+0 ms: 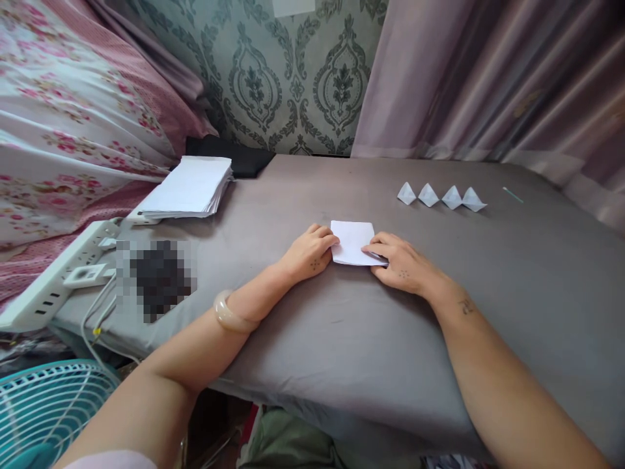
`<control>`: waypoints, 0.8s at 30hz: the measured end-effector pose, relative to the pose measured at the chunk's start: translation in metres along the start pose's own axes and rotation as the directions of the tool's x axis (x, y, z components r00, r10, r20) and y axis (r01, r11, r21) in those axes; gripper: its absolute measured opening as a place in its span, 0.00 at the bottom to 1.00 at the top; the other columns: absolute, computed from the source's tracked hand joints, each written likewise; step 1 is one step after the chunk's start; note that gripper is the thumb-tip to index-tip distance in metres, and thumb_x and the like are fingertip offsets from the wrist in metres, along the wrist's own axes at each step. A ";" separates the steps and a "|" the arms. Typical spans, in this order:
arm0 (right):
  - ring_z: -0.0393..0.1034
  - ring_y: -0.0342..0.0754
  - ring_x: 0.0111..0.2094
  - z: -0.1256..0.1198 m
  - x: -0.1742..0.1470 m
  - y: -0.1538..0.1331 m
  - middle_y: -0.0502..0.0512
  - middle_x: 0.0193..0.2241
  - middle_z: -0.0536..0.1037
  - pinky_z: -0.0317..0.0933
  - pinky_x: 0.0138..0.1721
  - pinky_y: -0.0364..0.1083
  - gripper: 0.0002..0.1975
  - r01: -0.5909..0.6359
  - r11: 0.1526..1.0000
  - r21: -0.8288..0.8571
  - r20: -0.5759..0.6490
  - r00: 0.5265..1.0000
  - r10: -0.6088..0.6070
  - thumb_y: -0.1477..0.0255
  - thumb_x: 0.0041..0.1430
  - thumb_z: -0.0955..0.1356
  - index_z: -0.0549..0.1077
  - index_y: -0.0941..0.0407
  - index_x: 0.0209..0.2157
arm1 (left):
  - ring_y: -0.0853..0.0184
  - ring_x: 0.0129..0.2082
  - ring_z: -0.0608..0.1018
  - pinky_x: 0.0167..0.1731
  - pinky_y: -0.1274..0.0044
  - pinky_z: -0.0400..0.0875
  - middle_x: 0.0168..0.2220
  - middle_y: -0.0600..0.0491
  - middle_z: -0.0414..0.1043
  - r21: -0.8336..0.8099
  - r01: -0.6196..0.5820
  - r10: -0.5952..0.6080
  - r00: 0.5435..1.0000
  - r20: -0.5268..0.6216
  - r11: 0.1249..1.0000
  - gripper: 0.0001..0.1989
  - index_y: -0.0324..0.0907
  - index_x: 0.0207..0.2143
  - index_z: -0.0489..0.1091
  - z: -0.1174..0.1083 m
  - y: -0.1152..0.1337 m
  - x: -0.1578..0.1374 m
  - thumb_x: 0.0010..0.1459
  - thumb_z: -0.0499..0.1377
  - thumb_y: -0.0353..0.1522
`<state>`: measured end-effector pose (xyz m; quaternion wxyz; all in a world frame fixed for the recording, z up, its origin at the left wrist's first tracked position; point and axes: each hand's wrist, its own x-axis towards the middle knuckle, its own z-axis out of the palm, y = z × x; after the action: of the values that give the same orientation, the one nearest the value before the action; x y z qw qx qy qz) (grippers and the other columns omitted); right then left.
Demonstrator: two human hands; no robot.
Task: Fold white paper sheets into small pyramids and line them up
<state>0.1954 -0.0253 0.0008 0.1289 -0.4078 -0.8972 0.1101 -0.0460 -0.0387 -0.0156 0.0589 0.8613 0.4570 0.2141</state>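
Observation:
A folded sheet of white paper (352,240) lies on the grey-covered table, close to square in outline, with layers showing at its lower right edge. My left hand (312,251) grips its left edge, fingers curled and thumb on top. At the right edge, my right hand (398,260) has the paper between its fingers, the index finger lying on the upper face and others at the lower corner. Part of the paper is hidden under both hands. Beyond my right hand stand several folded white paper shapes (428,195) with pointed tops, in a row.
A stack of white paper (190,185) lies at the back left, beside a black flat item (244,156). A white power strip (68,267) with cables runs along the left edge. A teal fan (53,410) stands below. A thin green stick (512,194) lies far right.

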 end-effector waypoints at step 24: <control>0.69 0.51 0.40 0.025 0.020 0.005 0.58 0.40 0.73 0.61 0.44 0.50 0.16 -0.437 0.877 0.198 -0.233 0.848 0.475 0.60 0.58 0.64 0.69 0.55 0.22 | 0.62 0.38 0.72 0.47 0.68 0.68 0.35 0.46 0.70 -0.285 0.501 -0.534 0.844 -0.049 0.817 0.12 0.37 0.26 0.73 0.008 0.010 0.015 0.59 0.58 0.35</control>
<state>0.1785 -0.0093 -0.0213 0.2499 -0.6108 -0.7378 0.1417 -0.0277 -0.0319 -0.0150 0.1987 0.6737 0.6444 0.3023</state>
